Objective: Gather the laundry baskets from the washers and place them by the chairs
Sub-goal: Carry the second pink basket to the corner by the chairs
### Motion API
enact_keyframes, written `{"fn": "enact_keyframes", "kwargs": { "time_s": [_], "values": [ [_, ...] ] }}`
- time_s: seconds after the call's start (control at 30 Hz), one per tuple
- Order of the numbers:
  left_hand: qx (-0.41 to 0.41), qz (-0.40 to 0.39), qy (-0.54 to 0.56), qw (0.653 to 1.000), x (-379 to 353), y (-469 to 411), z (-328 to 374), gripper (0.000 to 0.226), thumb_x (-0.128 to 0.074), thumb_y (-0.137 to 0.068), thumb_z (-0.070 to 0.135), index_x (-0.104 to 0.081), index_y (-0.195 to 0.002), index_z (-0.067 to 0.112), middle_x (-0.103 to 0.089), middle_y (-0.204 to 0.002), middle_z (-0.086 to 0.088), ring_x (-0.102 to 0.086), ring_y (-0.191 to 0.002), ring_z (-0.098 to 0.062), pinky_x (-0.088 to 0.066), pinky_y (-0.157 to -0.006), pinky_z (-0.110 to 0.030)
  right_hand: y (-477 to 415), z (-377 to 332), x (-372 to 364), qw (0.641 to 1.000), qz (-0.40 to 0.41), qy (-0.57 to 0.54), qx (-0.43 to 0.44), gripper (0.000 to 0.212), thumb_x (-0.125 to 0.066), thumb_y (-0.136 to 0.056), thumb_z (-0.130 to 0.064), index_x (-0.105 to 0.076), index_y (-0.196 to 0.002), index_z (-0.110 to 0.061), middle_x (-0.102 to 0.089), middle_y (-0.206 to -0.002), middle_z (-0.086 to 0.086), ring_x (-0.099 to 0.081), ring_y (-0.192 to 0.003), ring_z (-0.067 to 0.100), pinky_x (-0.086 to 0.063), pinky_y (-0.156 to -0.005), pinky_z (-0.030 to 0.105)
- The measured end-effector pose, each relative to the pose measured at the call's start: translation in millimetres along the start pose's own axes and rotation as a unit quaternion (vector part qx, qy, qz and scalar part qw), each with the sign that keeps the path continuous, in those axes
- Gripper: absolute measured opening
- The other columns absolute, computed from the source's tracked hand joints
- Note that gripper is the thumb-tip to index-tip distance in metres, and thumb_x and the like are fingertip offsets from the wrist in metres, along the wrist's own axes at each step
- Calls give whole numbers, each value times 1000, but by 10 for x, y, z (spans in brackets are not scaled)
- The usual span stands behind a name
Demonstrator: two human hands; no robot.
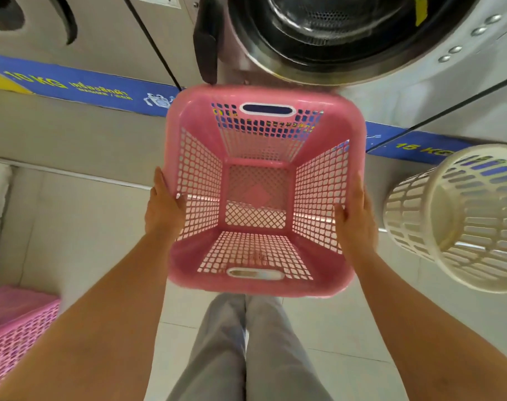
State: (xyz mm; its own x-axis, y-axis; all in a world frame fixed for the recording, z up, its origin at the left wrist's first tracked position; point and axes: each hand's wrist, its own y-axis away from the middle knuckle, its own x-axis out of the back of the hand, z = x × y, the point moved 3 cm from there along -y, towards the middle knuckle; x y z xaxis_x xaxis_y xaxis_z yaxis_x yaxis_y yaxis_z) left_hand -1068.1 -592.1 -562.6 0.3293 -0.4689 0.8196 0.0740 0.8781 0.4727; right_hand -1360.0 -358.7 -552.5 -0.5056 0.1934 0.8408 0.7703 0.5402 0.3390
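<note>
Three baskets here, two pink and one white; my left hand [164, 208] and right hand [355, 218] clasp the empty pink basket [261, 261] by its sides.

Bright even light; soft blur; edges warped.

I can read "10 KG" in yellow on the blue strip [81, 85] under the left washer [101, 33], followed by smaller script too blurred to make out. Under the right washer [420, 82], another blue strip [414, 146] reads "15 K", the rest hidden by the white basket [463, 215].
</note>
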Motion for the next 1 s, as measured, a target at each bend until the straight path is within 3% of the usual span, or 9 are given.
{"fn": "enact_keyframes", "kwargs": {
  "time_s": [0.13, 0.27, 0.37, 0.53, 0.67, 0.83, 1.0],
  "values": [
    [3, 38, 10, 999, -56, 18, 2, 63, -48, -96, 23, -15, -150, 25, -48, -142, -12, -58, -113, -45, -46, -91, -57, -34, 76, -53, 998, 31, -45, 32, 83, -49, -91, -9, -3, -153, -42, -47, -137, 14, -61, -103, 38, -53, -76, 48],
    [9, 58, 28, 998, 29, 197, -35, 59, -45, -97, 22, -19, -150, 25, -51, -139, -11, -57, -114, -42, -46, -92, -56, 41, 39, 13, 995, 43, -57, 68, 83, -48, -90, -5, -9, -154, -39, -42, -146, 10, -57, -112, 32, -49, -76, 38],
    [17, 61, 26, 998, 183, 361, -111, 59, -44, -98, 23, -19, -151, 26, -51, -140, -10, -58, -114, -43, -47, -91, -54, 135, -46, 107, 994, 36, -49, 90, 82, -49, -88, -2, -15, -154, -38, -35, -154, 6, -52, -123, 30, -51, -82, 40],
    [44, 76, 39, 995, 527, 669, -373, 57, -43, -98, 22, -20, -150, 26, -53, -137, -11, -60, -108, -44, -50, -87, -56, 410, -301, 203, 993, 15, -43, 113, 79, -51, -89, -3, -19, -154, -36, -39, -150, 9, -57, -115, 33, -51, -76, 38],
    [73, 117, 55, 989, 842, 940, -721, 57, -42, -98, 23, -20, -150, 26, -54, -135, -11, -62, -104, -41, -51, -76, -47, 638, -661, 214, 987, -3, -45, 154, 79, -50, -90, -4, -18, -154, -38, -42, -145, 11, -58, -111, 34, -54, -79, 45],
    [134, 163, 108, 972, 1175, 1295, -1381, 54, -42, -97, 22, -23, -148, 25, -56, -131, -11, -63, -99, -36, -52, -70, -45, 957, -1298, 81, 973, -31, -38, 224, 80, -50, -91, -8, -14, -151, -46, -39, -149, 7, -57, -114, 36, -53, -86, 50],
    [196, 226, 158, 941, 1485, 1680, -2257, 54, -44, -95, 15, -28, -146, 20, -57, -122, -16, -59, -91, -36, -41, -64, -40, 1422, -2050, -237, 957, -76, -29, 279, 77, -46, -90, -10, -14, -150, -48, -37, -151, 1, -56, -116, 34, -50, -89, 46]
  ]
}}
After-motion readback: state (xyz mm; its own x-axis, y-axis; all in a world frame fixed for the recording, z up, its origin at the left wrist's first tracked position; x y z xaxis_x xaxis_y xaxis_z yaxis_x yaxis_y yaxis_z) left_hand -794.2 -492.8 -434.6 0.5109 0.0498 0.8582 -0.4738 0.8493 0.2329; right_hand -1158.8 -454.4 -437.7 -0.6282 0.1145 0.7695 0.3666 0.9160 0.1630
